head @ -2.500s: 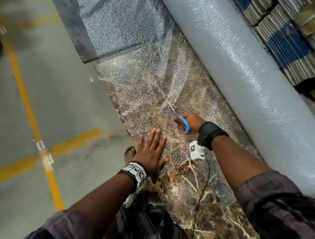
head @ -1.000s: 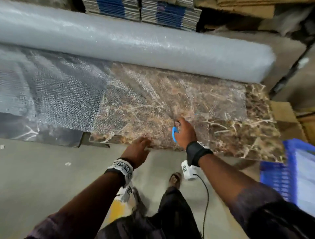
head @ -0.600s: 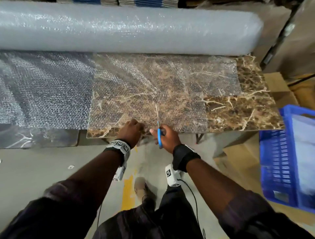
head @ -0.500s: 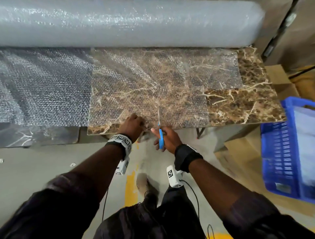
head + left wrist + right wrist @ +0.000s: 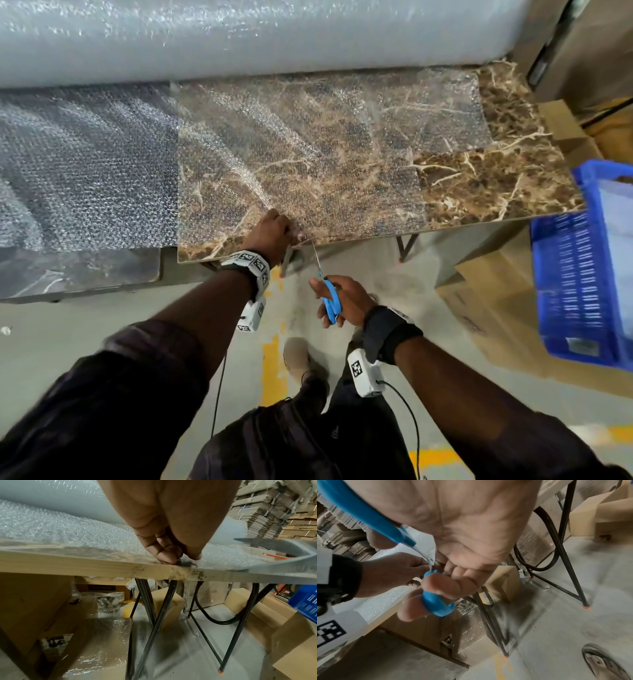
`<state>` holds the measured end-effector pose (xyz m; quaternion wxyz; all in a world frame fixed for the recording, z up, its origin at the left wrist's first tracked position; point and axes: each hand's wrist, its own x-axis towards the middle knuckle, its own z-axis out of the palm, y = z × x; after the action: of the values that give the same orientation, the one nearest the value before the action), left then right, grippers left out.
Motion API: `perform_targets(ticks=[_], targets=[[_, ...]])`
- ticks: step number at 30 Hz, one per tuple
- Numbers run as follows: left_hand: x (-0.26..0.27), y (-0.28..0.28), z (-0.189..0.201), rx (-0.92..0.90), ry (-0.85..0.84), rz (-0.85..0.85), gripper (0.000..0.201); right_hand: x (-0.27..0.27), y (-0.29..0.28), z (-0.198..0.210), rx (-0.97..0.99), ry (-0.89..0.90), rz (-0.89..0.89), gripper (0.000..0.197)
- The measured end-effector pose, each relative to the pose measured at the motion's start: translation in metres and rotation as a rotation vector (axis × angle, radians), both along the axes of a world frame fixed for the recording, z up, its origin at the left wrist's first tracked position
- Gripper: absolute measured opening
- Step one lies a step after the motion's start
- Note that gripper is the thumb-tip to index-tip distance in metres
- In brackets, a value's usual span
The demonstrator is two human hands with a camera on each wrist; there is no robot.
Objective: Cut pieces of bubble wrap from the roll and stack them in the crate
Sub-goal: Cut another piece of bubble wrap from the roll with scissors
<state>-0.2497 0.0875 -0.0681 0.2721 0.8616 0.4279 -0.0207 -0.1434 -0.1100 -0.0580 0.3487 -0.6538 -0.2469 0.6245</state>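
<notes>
A large bubble wrap roll (image 5: 239, 34) lies along the back of the marble table (image 5: 496, 178). An unrolled bubble wrap sheet (image 5: 308, 147) covers the tabletop. My left hand (image 5: 272, 233) pinches the sheet's front edge (image 5: 187, 561) at the table's rim, thumb against fingers (image 5: 164, 555). My right hand (image 5: 347, 299) grips blue-handled scissors (image 5: 329, 303) just off the table's front edge. The blade tips (image 5: 313, 248) point up at the sheet's edge beside my left hand. In the left wrist view the blades (image 5: 278, 547) stand apart. A blue crate (image 5: 575, 291) stands to the right.
Cardboard boxes (image 5: 496, 308) sit on the floor under and beside the table. Black folding legs (image 5: 154, 622) hold the table up. A second darker table (image 5: 78, 270) under more bubble wrap adjoins on the left. Stacks of flat cardboard (image 5: 267, 513) rise behind the roll.
My view swung from along the table to facing its front. The right hand drew the scissors back from mid-sheet to the front edge. The left hand went from lying flat to pinching the sheet's edge.
</notes>
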Motion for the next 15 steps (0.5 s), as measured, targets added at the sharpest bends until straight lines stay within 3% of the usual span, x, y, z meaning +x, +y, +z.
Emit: perform_targets(ticks=[6, 10, 15], targets=[[-0.004, 0.002, -0.003, -0.064, -0.05, 0.043, 0.025, -0.004, 0.005, 0.001, -0.017, -0.02, 0.02, 0.056], [-0.003, 0.009, -0.002, -0.086, -0.019, 0.035, 0.024, -0.007, 0.005, 0.002, 0.017, -0.017, 0.021, 0.069], [-0.001, 0.01, -0.004, -0.073, -0.025, 0.039, 0.027, -0.002, 0.015, 0.006, 0.015, -0.042, -0.018, 0.066]])
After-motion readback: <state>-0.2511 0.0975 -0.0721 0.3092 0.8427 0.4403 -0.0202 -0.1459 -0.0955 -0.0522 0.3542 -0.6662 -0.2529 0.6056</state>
